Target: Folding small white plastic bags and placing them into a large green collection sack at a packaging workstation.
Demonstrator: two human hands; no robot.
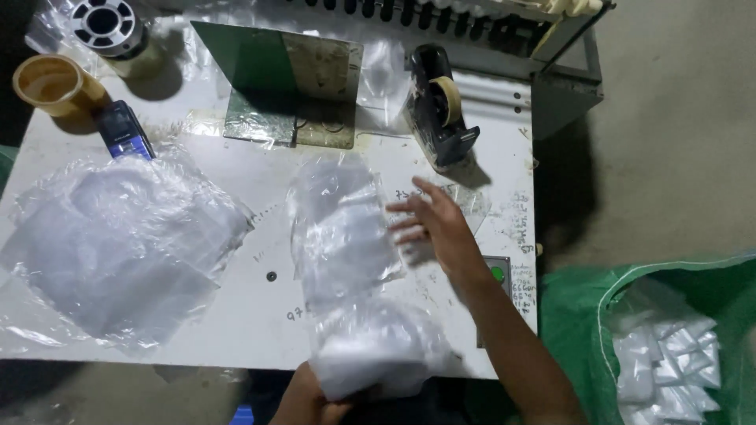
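- Far left of the worktop: a yellowish tape roll and a dark handset sit at the back edge, well apart from the hands, seemingly set aside out of the working zone.
- Left half: a loose stack of clear plastic bags lies flat and spread, near the front edge, apparently kept within reach as stock.
- Back centre: a green angled plate stands upright behind the working area; a metal spool lies further back-left.
- Centre: the clear packed bag lies lengthwise from mid-worktop to the front edge. It looks translucent, crinkled and glossy, with pale white contents showing through; its near end is blurred.
- Front centre: the left hand grips the near end of that bag at the worktop's edge, fingers closed on the plastic, seemingly to anchor it.
- Right of centre: the right hand lies flat, fingers spread wide, touching the bag's right side and holding nothing, apparently pressing or smoothing it.
- Back right: a black tape dispenser stands just beyond the right hand, close for use.
- Far right, off the worktop: a green woven sack stands open, holding small white packets.
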